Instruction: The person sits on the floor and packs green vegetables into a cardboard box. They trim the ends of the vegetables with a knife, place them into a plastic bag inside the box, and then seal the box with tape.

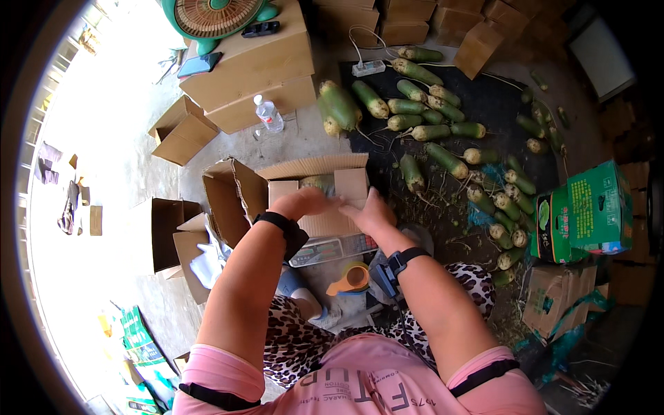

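Observation:
An open cardboard carton (315, 164) stands in front of me on a scale (332, 250) with a keypad. Its side flaps are folded inward, and the far flap stands up. Part of a green radish (318, 183) shows in the gap between the flaps. My left hand (303, 202) reaches over the carton's left part, its fingertips smeared by motion. On the near right flap rests my right hand (372, 213), fingers stretched toward the left hand and thumb apart. The two hands' fingertips nearly meet.
Many green radishes (446, 160) lie on a dark sheet to the right. Empty cartons (232, 200) stand at left. An orange tape roll (356, 278) lies by my feet. A water bottle (270, 116), a fan (214, 15) and a green box (598, 207) surround the workspace.

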Demonstrator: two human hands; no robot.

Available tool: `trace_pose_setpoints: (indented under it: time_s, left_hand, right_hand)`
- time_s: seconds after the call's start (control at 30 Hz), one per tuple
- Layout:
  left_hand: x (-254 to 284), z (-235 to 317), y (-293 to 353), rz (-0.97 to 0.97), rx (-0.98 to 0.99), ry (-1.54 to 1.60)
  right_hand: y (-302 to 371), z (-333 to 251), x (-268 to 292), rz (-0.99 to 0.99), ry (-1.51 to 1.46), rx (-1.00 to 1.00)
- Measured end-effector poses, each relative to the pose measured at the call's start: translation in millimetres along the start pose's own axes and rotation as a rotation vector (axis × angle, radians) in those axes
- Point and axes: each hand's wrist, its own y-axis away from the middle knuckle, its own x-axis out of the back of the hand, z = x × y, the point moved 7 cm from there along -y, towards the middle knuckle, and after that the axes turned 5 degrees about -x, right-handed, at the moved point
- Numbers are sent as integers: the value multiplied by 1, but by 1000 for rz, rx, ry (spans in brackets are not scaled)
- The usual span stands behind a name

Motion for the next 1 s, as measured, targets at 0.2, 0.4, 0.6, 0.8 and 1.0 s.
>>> trace_pose_setpoints:
  time_s: [0.2,0.4,0.6,0.8,1.0]
  left_hand:
    - [62,49,62,839,-347,-309]
    - [81,-40,49,710,9,-264]
    - [65,-70,76,655,168,-164]
    - [5,-79,93,385,254,774]
    - [-29,-56,71,1056,-98,1016]
  right_hand:
    - [3,24,-16,130,-256,-131]
    - [20,23,-30,359,-631,-111]
    - [-31,-12,3,550,-417,126]
    - [-87,-22,-5,494,-502,321]
    - [-89,-38,-20,384,-551,427]
